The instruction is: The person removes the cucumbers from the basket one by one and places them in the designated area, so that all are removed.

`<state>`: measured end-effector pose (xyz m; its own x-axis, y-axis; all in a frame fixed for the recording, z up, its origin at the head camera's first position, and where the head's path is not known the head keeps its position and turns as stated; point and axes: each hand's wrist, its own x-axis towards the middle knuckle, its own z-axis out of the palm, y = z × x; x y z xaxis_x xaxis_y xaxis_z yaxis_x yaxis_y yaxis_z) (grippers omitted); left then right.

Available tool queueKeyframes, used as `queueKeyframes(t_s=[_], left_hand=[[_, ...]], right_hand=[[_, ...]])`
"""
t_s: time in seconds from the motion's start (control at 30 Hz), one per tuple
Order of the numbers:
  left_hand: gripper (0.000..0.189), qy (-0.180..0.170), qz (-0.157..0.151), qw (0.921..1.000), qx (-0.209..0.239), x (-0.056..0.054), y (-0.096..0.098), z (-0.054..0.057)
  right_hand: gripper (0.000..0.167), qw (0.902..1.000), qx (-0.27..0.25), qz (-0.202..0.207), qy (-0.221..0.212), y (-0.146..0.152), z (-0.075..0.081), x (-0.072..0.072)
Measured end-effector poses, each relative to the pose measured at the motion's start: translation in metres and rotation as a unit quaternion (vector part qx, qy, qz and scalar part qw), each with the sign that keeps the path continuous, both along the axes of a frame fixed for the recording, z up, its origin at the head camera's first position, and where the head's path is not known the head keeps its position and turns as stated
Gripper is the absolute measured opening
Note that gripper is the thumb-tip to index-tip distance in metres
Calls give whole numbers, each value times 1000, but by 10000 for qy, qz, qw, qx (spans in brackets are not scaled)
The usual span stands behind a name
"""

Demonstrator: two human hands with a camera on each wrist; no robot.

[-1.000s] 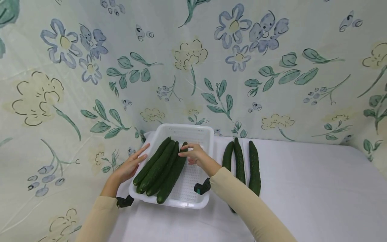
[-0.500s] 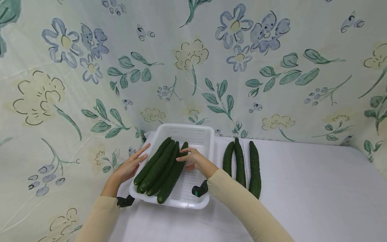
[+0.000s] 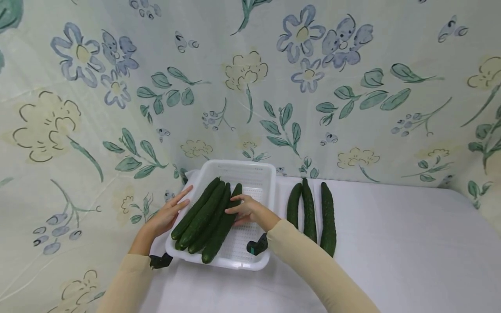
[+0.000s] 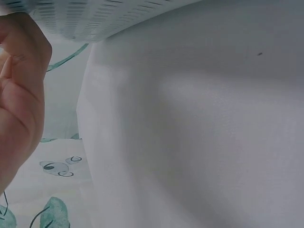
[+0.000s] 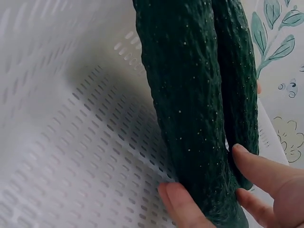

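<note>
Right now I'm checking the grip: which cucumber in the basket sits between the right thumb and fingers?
The rightmost cucumber in the white basket: the right hand flanks it with thumb and fingers, while the others inside lie to its left.

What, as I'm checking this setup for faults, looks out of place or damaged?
Just one small thing: a dark speck on the white cloth in the left wrist view. It breaks an otherwise plain surface and is too small to identify. No damage shows on the cucumbers or basket.
</note>
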<state>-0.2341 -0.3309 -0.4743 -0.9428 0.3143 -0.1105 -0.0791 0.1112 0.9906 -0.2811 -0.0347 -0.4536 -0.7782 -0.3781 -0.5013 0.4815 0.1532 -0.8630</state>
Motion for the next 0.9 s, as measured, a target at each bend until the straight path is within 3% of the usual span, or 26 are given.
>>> queueKeyframes(t_s=[0.2,0.9], left_hand=[[56,-1,-24,10000,60,0,0,0],[56,54,-174,9997,169,-2,-1,-1]], right_hand=[[68,9994,-156,295,44,0,-1,1],[77,9994,-172,271,-153,-1,2,3]])
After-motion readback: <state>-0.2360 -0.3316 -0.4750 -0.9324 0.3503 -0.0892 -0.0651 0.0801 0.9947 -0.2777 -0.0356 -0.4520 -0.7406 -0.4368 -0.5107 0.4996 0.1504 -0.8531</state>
